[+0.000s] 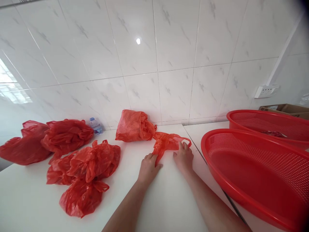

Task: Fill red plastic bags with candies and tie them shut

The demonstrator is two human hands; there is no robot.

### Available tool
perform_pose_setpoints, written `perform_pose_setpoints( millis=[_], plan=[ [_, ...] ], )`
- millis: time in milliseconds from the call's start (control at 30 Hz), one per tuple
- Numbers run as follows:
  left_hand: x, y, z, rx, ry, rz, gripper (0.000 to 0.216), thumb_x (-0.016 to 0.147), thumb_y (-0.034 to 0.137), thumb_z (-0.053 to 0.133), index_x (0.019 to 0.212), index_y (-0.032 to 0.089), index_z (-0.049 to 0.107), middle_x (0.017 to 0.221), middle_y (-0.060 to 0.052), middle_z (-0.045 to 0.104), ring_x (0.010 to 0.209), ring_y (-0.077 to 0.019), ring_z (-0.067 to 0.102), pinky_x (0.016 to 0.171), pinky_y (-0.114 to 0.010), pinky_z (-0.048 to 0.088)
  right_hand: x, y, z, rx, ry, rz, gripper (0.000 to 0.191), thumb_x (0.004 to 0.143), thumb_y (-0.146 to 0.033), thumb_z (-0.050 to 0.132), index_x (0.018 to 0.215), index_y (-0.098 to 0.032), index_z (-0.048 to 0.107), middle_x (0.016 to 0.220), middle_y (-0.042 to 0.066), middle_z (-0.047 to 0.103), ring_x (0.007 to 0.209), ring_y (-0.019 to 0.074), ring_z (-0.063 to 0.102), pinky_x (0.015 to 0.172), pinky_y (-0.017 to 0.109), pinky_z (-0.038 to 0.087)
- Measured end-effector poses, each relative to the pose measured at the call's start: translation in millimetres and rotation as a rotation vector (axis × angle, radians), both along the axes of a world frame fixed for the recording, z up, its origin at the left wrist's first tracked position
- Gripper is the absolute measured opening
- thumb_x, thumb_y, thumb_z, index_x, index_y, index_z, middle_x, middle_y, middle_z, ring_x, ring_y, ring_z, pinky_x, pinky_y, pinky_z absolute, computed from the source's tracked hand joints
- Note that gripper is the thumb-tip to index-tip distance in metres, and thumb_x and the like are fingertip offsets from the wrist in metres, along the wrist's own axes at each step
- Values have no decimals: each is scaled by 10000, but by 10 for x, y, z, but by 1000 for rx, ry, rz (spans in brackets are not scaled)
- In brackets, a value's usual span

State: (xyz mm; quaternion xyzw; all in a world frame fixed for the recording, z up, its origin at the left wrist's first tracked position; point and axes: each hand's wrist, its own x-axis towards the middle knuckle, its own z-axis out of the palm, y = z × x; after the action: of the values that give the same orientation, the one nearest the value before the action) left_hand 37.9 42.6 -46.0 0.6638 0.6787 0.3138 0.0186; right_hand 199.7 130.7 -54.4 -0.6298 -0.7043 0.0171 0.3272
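Observation:
A thin red plastic bag lies spread and crumpled on the white table, with its loop handle pointing right. My left hand has its fingers closed on the bag's lower left end. At the right end, the fingers of my right hand are curled on the handle. Just behind it, touching or nearly touching the spread bag, sits a folded bundle of red plastic bags.
Several filled, knotted red bags stand to the left, with a small plastic bottle behind them. Large red plastic baskets take up the right side. A cardboard box and a wall socket are farther back. A tiled wall bounds the table.

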Motion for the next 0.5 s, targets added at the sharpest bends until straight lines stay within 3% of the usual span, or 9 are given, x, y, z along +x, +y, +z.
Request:
perform_pose_setpoints(
  millis=[33, 133, 233, 333, 500],
  plan=[
    [-24, 7, -7, -23, -12, 12, 172, 776, 211, 524, 915, 198, 625, 913, -67, 599, 867, -220, 551, 754, -347, 433, -18, -72, 10, 17, -11, 4, 526, 760, -208, 537, 1280, -191, 460, 1381, 139, 389, 1081, 316, 475, 814, 419, 420],
    [-94, -23, 25, 6, -106, 42, 198, 835, 202, 410, 727, 188, 574, 808, -38, 565, 733, -160, 537, 661, -285, 414, -99, -312, 72, 131, -43, 53, 457, 767, -215, 539, 1223, -206, 516, 1432, 112, 333, 1170, 345, 394, 883, 472, 378],
    [-94, -99, 117, 133, -251, 52, 235, 873, 298, 393, 701, 190, 511, 806, -23, 538, 700, -140, 513, 643, -267, 404, -189, -517, 179, 240, -50, 147, 343, 815, -227, 491, 1147, -205, 571, 1407, 83, 376, 1207, 326, 349, 937, 476, 344],
    [-35, -167, 196, 254, -317, 52, 247, 883, 334, 397, 691, 194, 460, 789, -16, 509, 709, -139, 487, 655, -259, 396, -220, -599, 278, 264, -41, 194, 291, 850, -217, 442, 1091, -222, 604, 1339, 70, 453, 1128, 285, 410, 909, 442, 369],
    [48, -201, 199, 254, -460, 70, 238, 870, 382, 430, 723, 199, 472, 704, 6, 480, 647, -131, 443, 597, -236, 375, -25, -398, 307, 260, 23, 65, 355, 813, -225, 484, 1158, -198, 562, 1415, 104, 353, 1219, 337, 329, 928, 500, 348]
  ],
)
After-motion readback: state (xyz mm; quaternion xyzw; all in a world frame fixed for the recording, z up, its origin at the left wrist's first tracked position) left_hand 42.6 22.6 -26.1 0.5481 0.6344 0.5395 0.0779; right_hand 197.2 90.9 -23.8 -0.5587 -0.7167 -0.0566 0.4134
